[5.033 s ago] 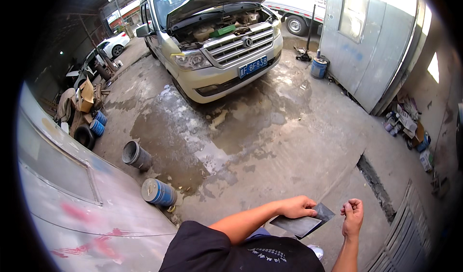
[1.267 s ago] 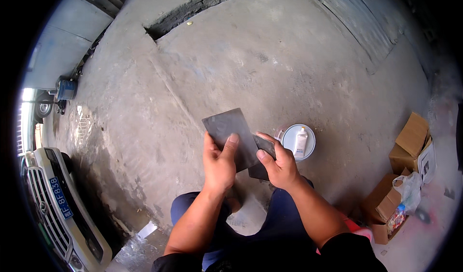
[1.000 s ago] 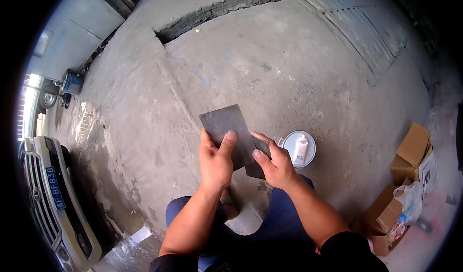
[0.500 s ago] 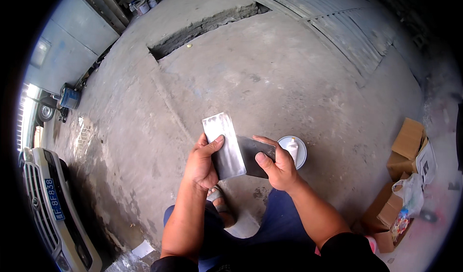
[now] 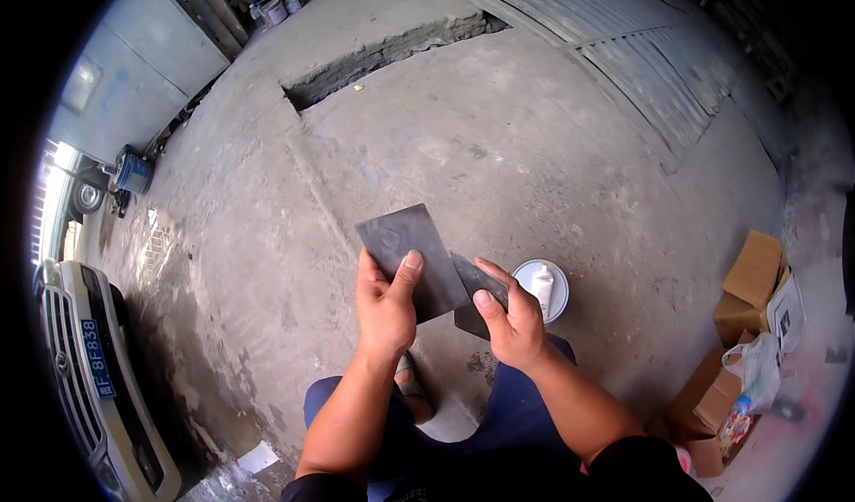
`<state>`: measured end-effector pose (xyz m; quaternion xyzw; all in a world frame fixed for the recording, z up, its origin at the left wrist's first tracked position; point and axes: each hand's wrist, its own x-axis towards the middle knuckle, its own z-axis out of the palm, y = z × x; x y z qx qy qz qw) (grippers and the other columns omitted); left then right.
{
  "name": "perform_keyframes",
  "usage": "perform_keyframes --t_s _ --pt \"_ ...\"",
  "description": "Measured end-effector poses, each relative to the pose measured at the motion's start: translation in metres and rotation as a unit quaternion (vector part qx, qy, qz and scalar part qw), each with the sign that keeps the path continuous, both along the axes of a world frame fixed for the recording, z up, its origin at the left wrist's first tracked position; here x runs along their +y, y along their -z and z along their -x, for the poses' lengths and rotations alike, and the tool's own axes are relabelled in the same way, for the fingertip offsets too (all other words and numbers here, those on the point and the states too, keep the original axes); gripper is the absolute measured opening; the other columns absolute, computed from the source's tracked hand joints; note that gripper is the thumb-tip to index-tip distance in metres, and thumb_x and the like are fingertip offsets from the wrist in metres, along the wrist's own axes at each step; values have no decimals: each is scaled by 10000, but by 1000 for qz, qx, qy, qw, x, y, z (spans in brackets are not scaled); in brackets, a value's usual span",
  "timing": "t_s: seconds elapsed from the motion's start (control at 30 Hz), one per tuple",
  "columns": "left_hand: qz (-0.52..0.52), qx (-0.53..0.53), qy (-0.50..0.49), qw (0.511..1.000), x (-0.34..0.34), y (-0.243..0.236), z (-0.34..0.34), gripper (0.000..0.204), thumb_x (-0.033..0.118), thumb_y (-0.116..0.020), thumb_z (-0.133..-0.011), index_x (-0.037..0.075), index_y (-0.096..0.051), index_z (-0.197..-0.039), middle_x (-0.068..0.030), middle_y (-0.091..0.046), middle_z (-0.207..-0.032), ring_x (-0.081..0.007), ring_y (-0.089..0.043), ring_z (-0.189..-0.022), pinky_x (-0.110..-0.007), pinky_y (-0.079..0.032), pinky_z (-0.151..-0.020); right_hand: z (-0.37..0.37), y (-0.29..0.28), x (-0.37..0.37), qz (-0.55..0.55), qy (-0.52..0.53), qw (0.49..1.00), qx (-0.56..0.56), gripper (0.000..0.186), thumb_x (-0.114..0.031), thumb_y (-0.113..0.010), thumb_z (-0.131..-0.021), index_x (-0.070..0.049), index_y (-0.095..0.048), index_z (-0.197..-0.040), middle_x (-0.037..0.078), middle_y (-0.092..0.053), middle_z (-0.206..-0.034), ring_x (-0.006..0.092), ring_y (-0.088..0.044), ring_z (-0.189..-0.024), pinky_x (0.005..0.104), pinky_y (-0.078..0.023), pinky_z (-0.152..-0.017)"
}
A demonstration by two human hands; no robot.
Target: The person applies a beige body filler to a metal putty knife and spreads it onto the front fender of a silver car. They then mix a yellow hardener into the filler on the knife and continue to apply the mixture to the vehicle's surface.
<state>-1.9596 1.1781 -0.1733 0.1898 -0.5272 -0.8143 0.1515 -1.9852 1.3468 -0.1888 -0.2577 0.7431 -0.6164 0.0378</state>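
Note:
My left hand (image 5: 389,302) is closed on a flat, rectangular grey plate (image 5: 405,235), its thumb lying across the upper face. The plate is held tilted in front of my knees, with faint marks on its surface. A second dark flat plate (image 5: 470,318) is gripped in my right hand (image 5: 515,318), thumb on top and fingers curled round its far edge. The two plates meet or overlap at the left one's right edge; whether they touch is unclear. Just beyond my right hand, a white tube (image 5: 542,285) rests on a round white lid or can top (image 5: 558,295).
On the right are opened cardboard boxes (image 5: 748,270) and a plastic bag (image 5: 757,359). A car front (image 5: 76,359) stands at left, near a blue bucket (image 5: 134,172). Ahead, a rectangular pit (image 5: 383,57) cuts the concrete floor (image 5: 499,155), beside corrugated metal sheets (image 5: 641,65).
The left plate has tilted, so its bright white glare is gone and it looks dull grey. My left hand has turned with it. The right plate has also turned slightly.

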Motion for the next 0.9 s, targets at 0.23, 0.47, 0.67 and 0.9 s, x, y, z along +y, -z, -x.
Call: perform_keyframes --t_s 0.23,0.47,0.67,0.9 --pt "27 34 -9 999 11 2 2 291 52 -577 -928 20 -460 -1192 -58 -599 -1084 -124 -558 -988 -277 -451 -881 6 -1 -2 14 -14 999 -31 351 -118 -507 -963 44 -510 -1274 214 -608 -1193 317 -603 -1108 344 -461 -932" --pt "165 41 23 985 25 1 -6 231 73 -583 -934 5 -500 -1138 -74 -628 -1030 -119 -574 -920 -248 -463 -812 16 -8 -1 -45 -66 996 -46 371 -151 -492 -967 26 -480 -1293 225 -635 -1079 318 -636 -1020 364 -490 -833" --pt "231 47 68 970 18 3 -1 148 53 -590 -923 -17 -526 -1036 -96 -667 -957 -113 -597 -833 -254 -492 -726 34 -30 21 -122 -152 974 -120 299 -146 -474 -951 39 -499 -1185 248 -623 -941 418 -599 -897 429 -471 -757" --pt "164 49 58 983 13 -2 2 250 59 -579 -933 -13 -483 -1152 -79 -631 -1050 -116 -581 -929 -258 -474 -819 33 2 23 -227 -168 959 -24 412 -110 -496 -904 23 -435 -1290 276 -606 -927 423 -597 -864 425 -473 -737"
